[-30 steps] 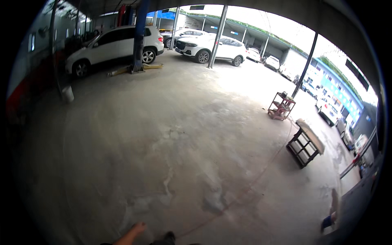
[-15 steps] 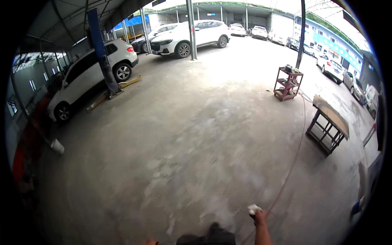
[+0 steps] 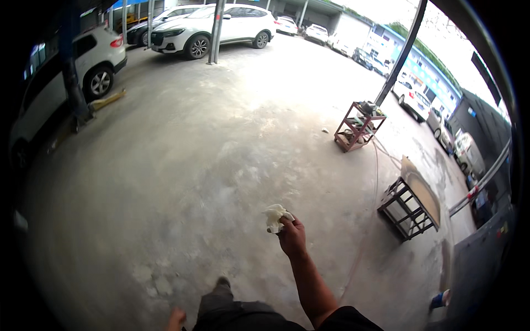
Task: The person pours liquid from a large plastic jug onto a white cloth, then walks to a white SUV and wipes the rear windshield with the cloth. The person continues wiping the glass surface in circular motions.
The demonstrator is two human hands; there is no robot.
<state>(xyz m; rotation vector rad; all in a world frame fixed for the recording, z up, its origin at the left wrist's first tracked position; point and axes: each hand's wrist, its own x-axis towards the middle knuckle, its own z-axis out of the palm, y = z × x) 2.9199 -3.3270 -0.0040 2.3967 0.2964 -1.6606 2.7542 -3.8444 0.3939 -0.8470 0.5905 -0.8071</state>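
Note:
My right hand is stretched out ahead of me, its fingers closed around a crumpled whitish wad, soft like a rag or paper. Part of the wad sticks out beyond the fingertips on the left. Whether anything is wrapped inside it does not show. Low at the bottom edge, my left hand hangs beside my leg, small and blurred. Its fingers cannot be made out, and nothing is seen near it.
A red-brown shelf cart carrying tools stands ahead right. Nearer is a dark metal-framed table with a brown top. A hose lies on the concrete floor. White cars, posts and a blue lift column stand farther off. A blue-and-white container is lower right.
My right hand has risen forward and to the left with the wad. My left hand shows a little more. The view has swung right, and the cars, cart and table have shifted left.

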